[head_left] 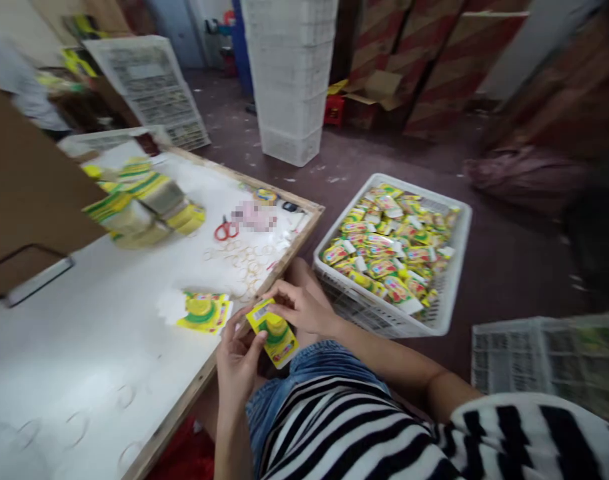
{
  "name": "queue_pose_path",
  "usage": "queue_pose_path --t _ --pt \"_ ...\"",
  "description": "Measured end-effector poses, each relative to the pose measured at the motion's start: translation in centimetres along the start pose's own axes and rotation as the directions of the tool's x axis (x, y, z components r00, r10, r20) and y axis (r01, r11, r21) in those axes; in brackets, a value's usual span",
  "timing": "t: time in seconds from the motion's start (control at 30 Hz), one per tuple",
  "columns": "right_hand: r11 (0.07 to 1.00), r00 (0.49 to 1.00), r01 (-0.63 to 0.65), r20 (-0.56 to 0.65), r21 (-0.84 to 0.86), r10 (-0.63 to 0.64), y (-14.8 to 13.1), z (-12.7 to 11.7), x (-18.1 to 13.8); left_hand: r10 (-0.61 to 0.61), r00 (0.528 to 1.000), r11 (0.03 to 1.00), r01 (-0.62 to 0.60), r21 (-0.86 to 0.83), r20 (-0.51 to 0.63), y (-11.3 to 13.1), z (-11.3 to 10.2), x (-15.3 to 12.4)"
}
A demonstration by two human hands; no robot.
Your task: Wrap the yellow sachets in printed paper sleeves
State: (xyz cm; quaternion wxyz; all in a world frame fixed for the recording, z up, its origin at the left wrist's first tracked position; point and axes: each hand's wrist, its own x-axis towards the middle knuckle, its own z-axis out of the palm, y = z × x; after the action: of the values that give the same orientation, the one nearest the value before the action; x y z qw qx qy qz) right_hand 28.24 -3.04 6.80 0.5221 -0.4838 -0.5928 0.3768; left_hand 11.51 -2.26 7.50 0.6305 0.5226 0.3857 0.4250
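A small stack of yellow-green sachets (274, 333) is held over my lap, just off the table's edge. My left hand (239, 363) grips its lower end from below, fingers curled. My right hand (299, 308) pinches its top end. On the white table (84, 320) beside them lies another little pile of the same sachets (204, 312) next to a white scrap. Loose rubber bands (239, 260) are scattered a bit farther back.
A white crate (452, 280) full of sachets stands on the floor to my right. Bundled sachets (144, 203) and red scissors (226, 230) lie on the table. Stacked white crates (289, 80), cartons and another crate (544, 360) surround me. A person sits at far left.
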Motion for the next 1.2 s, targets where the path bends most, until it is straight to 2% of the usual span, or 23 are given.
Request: queue_pose_path --t 0.07,0.1,0.13,0.2,0.23,0.27,0.33,0.37,0.43,0.5,0.57,0.63,0.73,0.83,0.9,0.93,1.0,1.1,1.17,1.2 --pt "0.993 0.989 -0.006 -0.15 -0.116 -0.011 0.5 -2.0 -0.5 0.049 0.999 0.999 -0.049 0.007 0.018 -0.3 0.7 0.9" --pt "0.973 0.963 -0.019 -0.266 -0.229 -0.044 0.7 -3.6 -0.9 0.077 0.997 0.997 -0.078 0.023 0.026 -0.5 0.9 1.3" --pt "0.934 0.915 -0.057 -0.392 -0.353 -0.092 0.9 -5.6 -1.4 0.106 0.994 0.993 -0.108 0.051 0.026 -0.7 0.9 1.8" --pt "0.813 0.77 -0.211 -0.605 -0.542 -0.203 1.1 -9.9 -2.8 0.16 0.987 0.98 -0.157 0.125 -0.016 -1.1 0.3 2.6" --pt "0.749 0.711 -0.313 -0.667 -0.584 -0.223 1.2 -12.0 -3.5 0.176 0.983 0.973 -0.166 0.163 -0.053 -1.3 -0.1 2.9" --pt "0.697 0.685 -0.403 -0.7 -0.593 -0.2 1.4 -13.7 -4.1 0.183 0.979 0.967 -0.164 0.193 -0.087 -1.5 -0.6 3.1" --pt "0.643 0.708 -0.505 -0.702 -0.577 -0.074 2.2 -15.3 -5.2 0.2 0.971 0.955 -0.163 0.249 -0.133 -1.6 -1.5 3.3" --pt "0.638 0.733 -0.519 -0.68 -0.569 -0.01 2.7 -15.2 -5.4 0.215 0.965 0.943 -0.165 0.29 -0.151 -1.5 -1.9 3.3" --pt "0.661 0.788 -0.495 -0.612 -0.564 0.068 3.6 -13.2 -5.3 0.267 0.945 0.877 -0.156 0.455 -0.189 -1.4 -2.6 3.5" --pt "0.7 0.846 -0.437 -0.522 -0.564 0.108 4.4 -9.8 -4.3 0.348 0.913 0.731 -0.122 0.671 -0.212 -1.4 -3.6 3.9" --pt "0.751 0.906 -0.349 -0.406 -0.56 0.118 4.7 -5.9 -2.5 0.418 0.89 0.59 -0.114 0.799 -0.182 -1.9 -4.6 4.5" --pt "0.819 0.963 -0.212 -0.256 -0.533 0.083 4.5 -2.4 -0.2 0.387 0.914 0.51 -0.104 0.854 -0.12 -2.7 -5.7 5.1" --pt "0.844 0.991 -0.084 -0.131 -0.529 0.016 4.2 2.0 3.8 0.325 0.944 0.458 -0.103 0.883 -0.059 -3.4 -6.6 5.3" --pt "0.79 0.999 -0.037 -0.048 -0.613 0.01 4.1 5.9 7.3 0.218 0.964 0.475 0.029 0.88 -0.15 -2.9 -6.8 4.9" --pt "0.73 0.996 -0.021 0.05 -0.683 0.076 4.1 8.1 8.9 0.101 0.963 0.479 0.173 0.861 -0.25 -2.4 -6.9 4.5" --pt "0.701 0.989 -0.012 0.094 -0.713 0.113 4.0 9.0 9.3 0.087 0.956 0.487 0.205 0.849 -0.28 -2.2 -7.0 4.3" --pt "0.656 0.98 0.015 0.141 -0.755 0.139 3.7 10.3 9.6 0.173 0.946 0.534 0.144 0.833 -0.274 -2.2 -7.4 4.1" --pt "0.625 0.993 0.067 0.113 -0.778 0.034 2.8 10.9 9.1 0.35 0.91 0.622 -0.05 0.781 -0.221 -2.8 -7.8 3.9" --pt "0.655 0.996 0.081 0.078 -0.751 -0.034 2.3 10.6 8.7 0.38 0.897 0.721 -0.136 0.68 -0.223 -3.3 -7.8 3.7" --pt "0.703 0.998 0.067 0.047 -0.708 -0.049 2.1 10.5 8.6 0.393 0.883 0.775 -0.17 0.608 -0.255 -3.4 -7.7 3.6"
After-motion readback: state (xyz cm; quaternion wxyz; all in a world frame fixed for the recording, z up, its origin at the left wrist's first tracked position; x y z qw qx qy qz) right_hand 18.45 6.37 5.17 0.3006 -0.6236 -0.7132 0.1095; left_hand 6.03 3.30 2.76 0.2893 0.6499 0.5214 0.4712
